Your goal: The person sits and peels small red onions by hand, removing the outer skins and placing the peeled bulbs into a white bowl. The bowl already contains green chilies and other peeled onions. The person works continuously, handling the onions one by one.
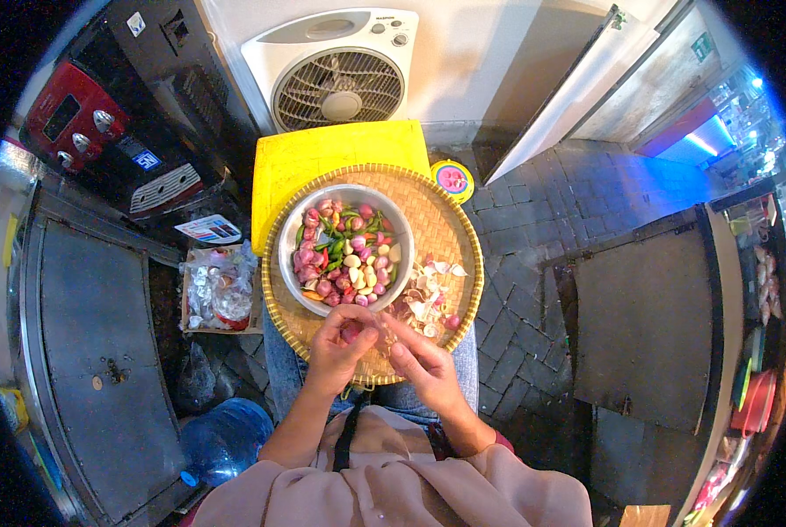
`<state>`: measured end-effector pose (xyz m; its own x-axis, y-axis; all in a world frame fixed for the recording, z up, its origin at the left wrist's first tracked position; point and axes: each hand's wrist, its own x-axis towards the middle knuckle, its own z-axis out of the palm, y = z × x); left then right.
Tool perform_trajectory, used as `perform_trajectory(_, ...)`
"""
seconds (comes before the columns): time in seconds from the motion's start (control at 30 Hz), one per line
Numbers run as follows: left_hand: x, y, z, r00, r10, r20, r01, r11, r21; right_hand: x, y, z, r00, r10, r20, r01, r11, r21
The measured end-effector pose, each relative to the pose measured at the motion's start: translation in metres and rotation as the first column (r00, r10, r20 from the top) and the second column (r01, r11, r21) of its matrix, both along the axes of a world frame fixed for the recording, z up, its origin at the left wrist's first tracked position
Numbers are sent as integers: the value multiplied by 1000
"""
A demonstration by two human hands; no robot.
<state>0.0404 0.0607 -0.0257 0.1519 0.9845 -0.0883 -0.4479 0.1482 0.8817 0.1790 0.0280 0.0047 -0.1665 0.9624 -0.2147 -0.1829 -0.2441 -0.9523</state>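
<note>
My left hand [337,346] holds a reddish-purple shallot [350,331] between its thumb and curled fingers. Beside it is my right hand [426,362], its index finger and thumb reaching towards the shallot, with a thin piece of skin [385,337] near the fingertips. Both hands are over the near edge of a round woven bamboo tray [445,224] on my lap. On the tray stands a metal bowl [402,224] holding unpeeled shallots [308,257], peeled garlic cloves [352,261] and green chillies [335,249]. Papery peelings [426,300] lie right of the bowl, near a loose shallot [453,322].
A yellow stool or table [294,155] sits beyond the tray, before a white box fan [340,72]. A carton of plastic waste [218,290] and a blue water jug [225,438] are at left. Dark cabinets [643,316] flank the paved floor [518,316].
</note>
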Motion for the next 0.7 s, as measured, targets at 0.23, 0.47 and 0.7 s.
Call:
perform_trajectory(0.23, 0, -2, 6, 1000, 16, -17, -16, 1000, 15, -1, 2, -2, 982, -41, 186, -10, 964, 267)
perform_trajectory(0.47, 2, -6, 8, 998, 62, -5, -61, 996, 61, -1, 1, -2, 971, -103, 214, 40, 959, 280)
perform_trajectory(0.7, 3, -8, 6, 998, 52, -43, -47, 994, 100, -2, -1, -7, 985, -154, 82, 135, 970, 203)
